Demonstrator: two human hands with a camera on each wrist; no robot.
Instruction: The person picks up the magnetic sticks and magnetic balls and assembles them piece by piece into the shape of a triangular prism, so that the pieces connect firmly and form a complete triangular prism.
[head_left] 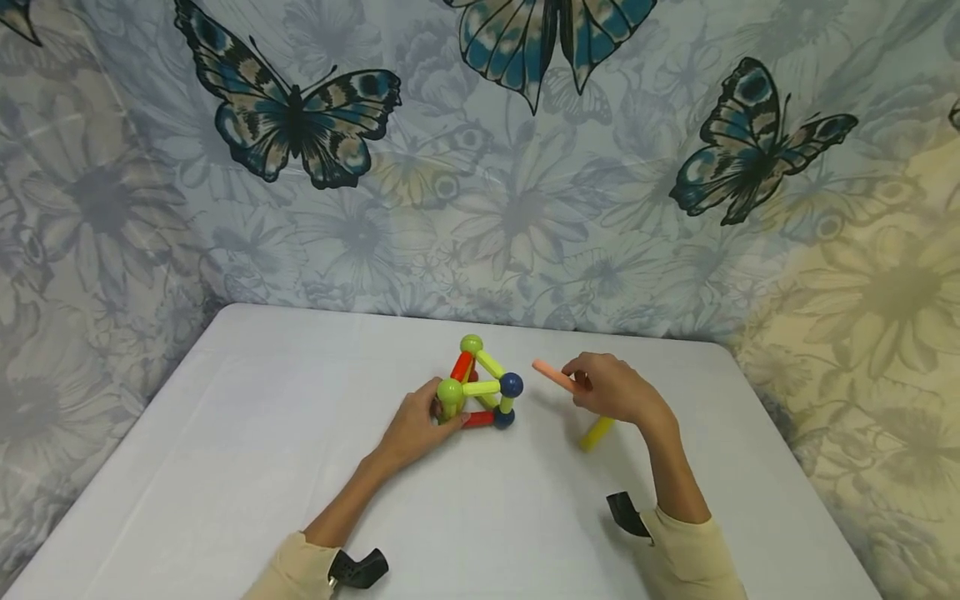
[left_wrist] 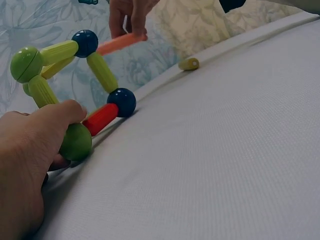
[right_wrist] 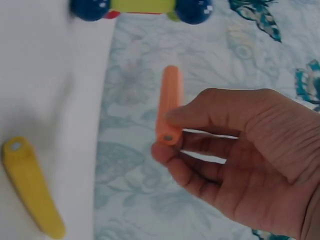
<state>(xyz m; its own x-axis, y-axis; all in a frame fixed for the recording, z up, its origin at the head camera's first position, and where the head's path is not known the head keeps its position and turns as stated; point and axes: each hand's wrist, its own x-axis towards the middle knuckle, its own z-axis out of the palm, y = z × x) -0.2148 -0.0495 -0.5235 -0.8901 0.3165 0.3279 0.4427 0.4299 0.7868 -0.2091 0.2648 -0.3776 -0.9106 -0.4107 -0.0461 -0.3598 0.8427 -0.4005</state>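
Observation:
A frame of magnetic rods and balls (head_left: 483,388) stands on the table, built of lime-green and red rods with green and blue balls. My left hand (head_left: 417,427) grips its lower left corner, the thumb lying near the lower green ball (left_wrist: 76,142). To the right, above the table, my right hand (head_left: 613,387) pinches an orange magnetic rod (right_wrist: 170,102) by one end between thumb and fingers. The rod's free end points toward the upper blue ball (head_left: 512,384), a small gap apart. My left hand hides part of the frame's near left side.
A yellow rod (head_left: 597,434) lies on the white table (head_left: 225,467) below my right hand, partly covered by it in the head view. Behind the table's far edge hangs a butterfly-patterned cloth (head_left: 517,208). Black wrist mounts (head_left: 358,569) stick out from both sleeves.

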